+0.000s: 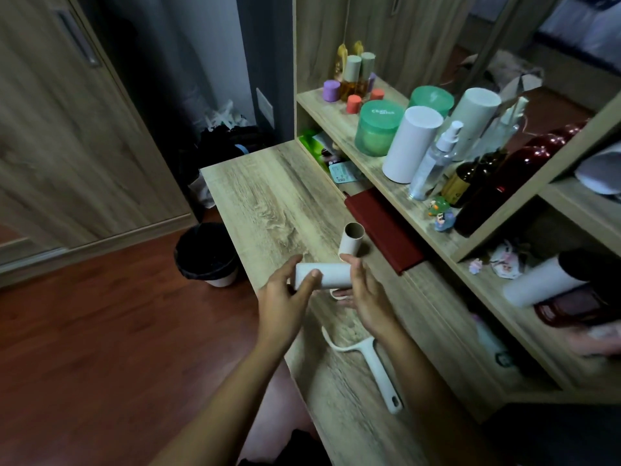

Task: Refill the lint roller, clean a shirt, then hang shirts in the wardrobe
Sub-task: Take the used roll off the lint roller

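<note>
Step in hand: refill stage, judged from layout. Fresh refill roll is held horizontal over the desk, just beyond the roller handle, which lies flat on the desk w/ its spindle bare. Left hand closed around roll's left end, thumb on top. Right hand cups the right end, fingers partly open beneath. Empty cardboard core stands upright just beyond the roll, beside a red book. Bin sits on floor left of desk.

Next move probably req.: free one hand, pick up handle, align roll bore w/ spindle, slide on.
</note>
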